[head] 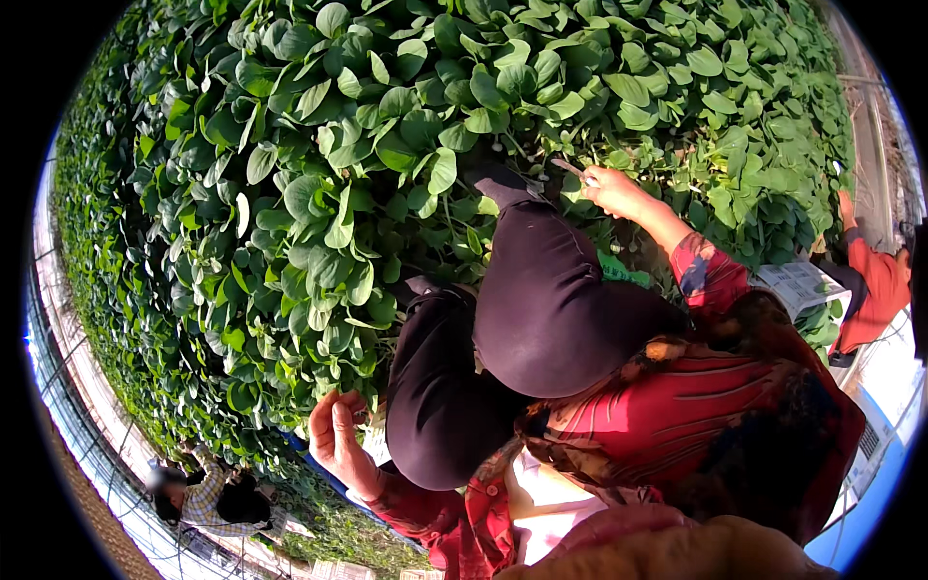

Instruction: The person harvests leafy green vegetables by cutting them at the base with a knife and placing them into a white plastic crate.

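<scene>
Dense leafy green plants point(326, 254) with broad oval leaves cover the ground before my bent knees. My right hand point(612, 190) grips a small knife point(569, 168), its blade pointing over the low plants and stems near my foot. At the lower left, my left hand point(339, 435) is raised beside the leaves, its fingers curled and apart, with nothing visible in it. A green printed plastic piece point(623, 271) lies between my right forearm and my knee.
A person in red point(873, 286) crouches at the far right, next to a white crate point(801, 284) near leafy plants. Another person in a checked shirt point(206, 500) works at the lower left edge of the plants. Pale crates point(341, 570) stand at the bottom.
</scene>
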A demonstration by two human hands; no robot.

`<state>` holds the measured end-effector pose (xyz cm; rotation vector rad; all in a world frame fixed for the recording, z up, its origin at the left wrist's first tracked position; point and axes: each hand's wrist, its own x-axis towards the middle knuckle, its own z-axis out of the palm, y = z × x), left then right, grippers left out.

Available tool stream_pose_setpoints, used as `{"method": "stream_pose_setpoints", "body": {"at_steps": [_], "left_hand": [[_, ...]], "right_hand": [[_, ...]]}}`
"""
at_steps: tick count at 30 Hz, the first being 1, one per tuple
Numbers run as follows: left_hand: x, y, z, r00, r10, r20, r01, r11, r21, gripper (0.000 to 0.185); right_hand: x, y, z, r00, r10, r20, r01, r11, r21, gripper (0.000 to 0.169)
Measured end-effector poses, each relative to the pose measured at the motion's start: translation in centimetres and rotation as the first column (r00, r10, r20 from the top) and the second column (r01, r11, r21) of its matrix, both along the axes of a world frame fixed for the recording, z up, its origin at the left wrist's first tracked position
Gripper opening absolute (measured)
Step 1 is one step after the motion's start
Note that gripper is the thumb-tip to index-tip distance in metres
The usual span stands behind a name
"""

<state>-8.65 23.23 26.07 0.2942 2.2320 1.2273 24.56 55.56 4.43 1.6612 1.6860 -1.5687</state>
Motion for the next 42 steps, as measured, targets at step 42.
{"method": "stream_pose_setpoints", "body": {"at_steps": [42], "left_hand": [[10.3, 31.5, -29.1, 0.488, -0.787, -0.377, 0.685, 0.613, -0.393, 0.059]], "right_hand": [[-6.4, 1.3, -15.0, 0.949, -0.192, -0.252, 0.271, 0.904, 0.331, 0.039]]}}
